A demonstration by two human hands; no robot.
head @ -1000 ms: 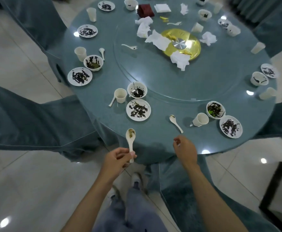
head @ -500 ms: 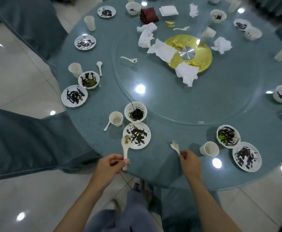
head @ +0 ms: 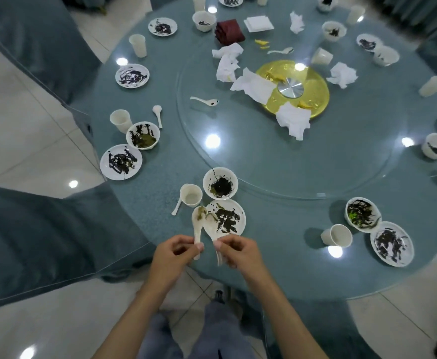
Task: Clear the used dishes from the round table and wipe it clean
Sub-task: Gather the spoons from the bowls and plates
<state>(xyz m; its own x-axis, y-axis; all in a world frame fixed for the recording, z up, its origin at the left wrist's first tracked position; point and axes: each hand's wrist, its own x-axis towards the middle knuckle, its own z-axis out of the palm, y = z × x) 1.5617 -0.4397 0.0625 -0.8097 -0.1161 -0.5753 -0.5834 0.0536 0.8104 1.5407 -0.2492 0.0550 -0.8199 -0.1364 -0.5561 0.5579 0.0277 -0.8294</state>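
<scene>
I see my left hand [head: 172,251] pinching a smooth white spoon [head: 198,224] with green mush, my right hand [head: 238,251] pinching another white spoon [head: 210,227] beside it.

Left hand [head: 175,251]: gripping the handle of a soiled white spoon [head: 198,221], bowl pointing up toward the table.
Right hand [head: 238,251]: pinching the handle of a second white spoon [head: 210,227], its bowl sitting just beside the first.
Nearest plate [head: 234,216]: lying behind both spoon bowls, smeared dark.
Bowl [head: 220,183]: sitting just beyond that plate, next to a small cup [head: 192,195].
Round table [head: 277,234]: carrying more dirty plates, bowls and cups around its rim.
Glass turntable [head: 341,156]: holding crumpled napkins [head: 293,121] and a yellow disc [head: 313,92].
</scene>
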